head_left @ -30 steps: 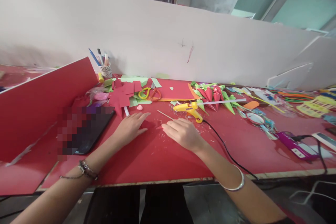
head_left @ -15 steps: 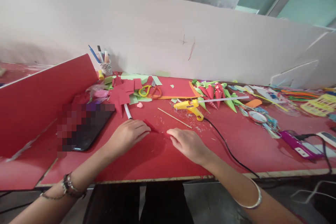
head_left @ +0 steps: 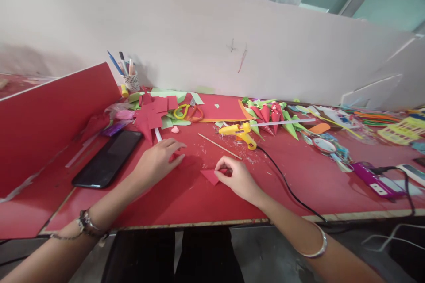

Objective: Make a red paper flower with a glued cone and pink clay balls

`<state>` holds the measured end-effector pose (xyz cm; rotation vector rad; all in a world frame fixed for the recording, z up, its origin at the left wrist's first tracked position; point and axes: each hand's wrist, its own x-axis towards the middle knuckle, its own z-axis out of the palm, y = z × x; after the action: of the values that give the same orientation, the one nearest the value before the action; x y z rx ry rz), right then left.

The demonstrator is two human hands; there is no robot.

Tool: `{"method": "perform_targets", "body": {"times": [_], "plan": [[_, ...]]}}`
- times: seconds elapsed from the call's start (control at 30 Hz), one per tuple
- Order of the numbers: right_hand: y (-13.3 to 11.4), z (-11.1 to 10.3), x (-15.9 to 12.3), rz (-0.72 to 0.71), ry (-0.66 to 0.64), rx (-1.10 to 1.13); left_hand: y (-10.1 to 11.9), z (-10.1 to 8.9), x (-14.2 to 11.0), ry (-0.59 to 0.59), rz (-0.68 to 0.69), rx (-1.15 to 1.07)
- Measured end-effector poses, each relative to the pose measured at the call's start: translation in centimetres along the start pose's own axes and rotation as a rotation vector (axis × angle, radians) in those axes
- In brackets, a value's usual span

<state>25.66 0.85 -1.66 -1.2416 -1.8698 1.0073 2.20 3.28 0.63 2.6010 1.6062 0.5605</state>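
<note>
Pinched between the thumb and fingertips of my right hand (head_left: pixel 237 179) is a small folded piece of red paper (head_left: pixel 210 176), its pointed end toward the left. My left hand (head_left: pixel 157 161) hovers over the red tabletop (head_left: pixel 186 199) with thumb and fingers apart. A small darker red patch shows between those fingers, and I cannot make out what it is. Just beyond my hands lies a thin wooden stick (head_left: pixel 219 146). Farther back, a yellow glue gun (head_left: pixel 241 131) rests on its side with a long clear glue stick in it.
A black phone (head_left: pixel 108 159) lies left of my left hand. Behind are red paper squares (head_left: pixel 156 112), scissors (head_left: pixel 187 112) and red and green paper cones (head_left: pixel 274 117). The glue gun's cord (head_left: pixel 288 181) runs to the front edge near a purple power strip (head_left: pixel 378 181). A white board stands behind.
My hands have moved apart. The left one has let go of the red paper and opened, while the right one keeps hold of it, now folded. The view has shifted slightly.
</note>
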Motion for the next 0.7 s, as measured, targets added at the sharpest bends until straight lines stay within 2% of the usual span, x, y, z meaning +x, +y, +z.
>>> {"method": "perform_targets", "body": {"times": [0.13, 0.27, 0.43, 0.53, 0.63, 0.7], "plan": [[-0.3, 0.3, 0.0, 0.004, -0.036, -0.092, -0.7, 0.0, -0.4, 0.015, -0.002, -0.049], [-0.4, 0.4, 0.0, -0.071, -0.075, -0.260, -1.2, -0.5, -0.9, 0.042, 0.010, -0.050], [-0.2, 0.5, -0.3, -0.136, -0.094, -0.487, -0.6, -1.2, -2.0, 0.118, -0.001, -0.064], [-0.2, 0.6, -0.4, -0.156, -0.096, -0.590, 0.8, -1.0, -2.9, 0.049, 0.023, -0.080], [-0.3, 1.1, -0.6, -0.193, -0.089, -0.664, 2.7, -0.1, -3.6, -0.101, 0.056, -0.080], [-0.5, 1.5, -0.8, -0.217, -0.077, -0.697, 4.1, 0.6, -3.8, -0.132, 0.095, -0.057]]}}
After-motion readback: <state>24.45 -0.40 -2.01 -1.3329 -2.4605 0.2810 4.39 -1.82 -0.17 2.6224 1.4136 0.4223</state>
